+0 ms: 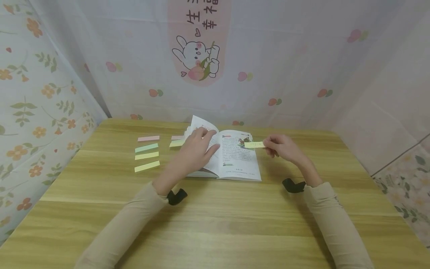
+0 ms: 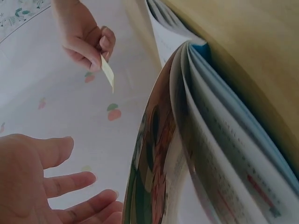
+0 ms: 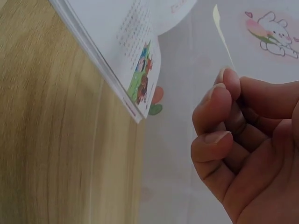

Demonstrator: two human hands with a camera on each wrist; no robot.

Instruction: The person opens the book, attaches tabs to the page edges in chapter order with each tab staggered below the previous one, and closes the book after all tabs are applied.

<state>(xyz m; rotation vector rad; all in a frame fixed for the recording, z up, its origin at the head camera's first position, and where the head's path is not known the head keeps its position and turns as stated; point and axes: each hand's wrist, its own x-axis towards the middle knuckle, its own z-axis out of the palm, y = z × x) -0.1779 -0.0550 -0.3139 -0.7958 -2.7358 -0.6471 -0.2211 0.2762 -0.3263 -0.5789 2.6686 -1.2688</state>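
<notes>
An open book [image 1: 235,157] lies on the table, its left leaves raised and fanned. My left hand [image 1: 198,149] is over the left page with its fingers spread; in the left wrist view those fingers [image 2: 70,185] are loosely extended beside the raised leaves, and nothing is gripped. Between thumb and index finger, my right hand [image 1: 282,147] pinches one end of a yellow sticky strip [image 1: 254,145]. The strip's free end is over the right page's edge near a coloured picture, and the right wrist view shows it thin and edge-on. Whether it touches the page I cannot tell.
Left of the book, a pink strip [image 1: 149,138], a green strip [image 1: 146,148] and yellow strips [image 1: 147,166] lie on the wooden table [image 1: 215,224]. More strips [image 1: 177,143] lie partly behind my left hand. Black wrist mounts [image 1: 293,185] sit by both cuffs. A printed curtain [image 1: 268,74] hangs behind.
</notes>
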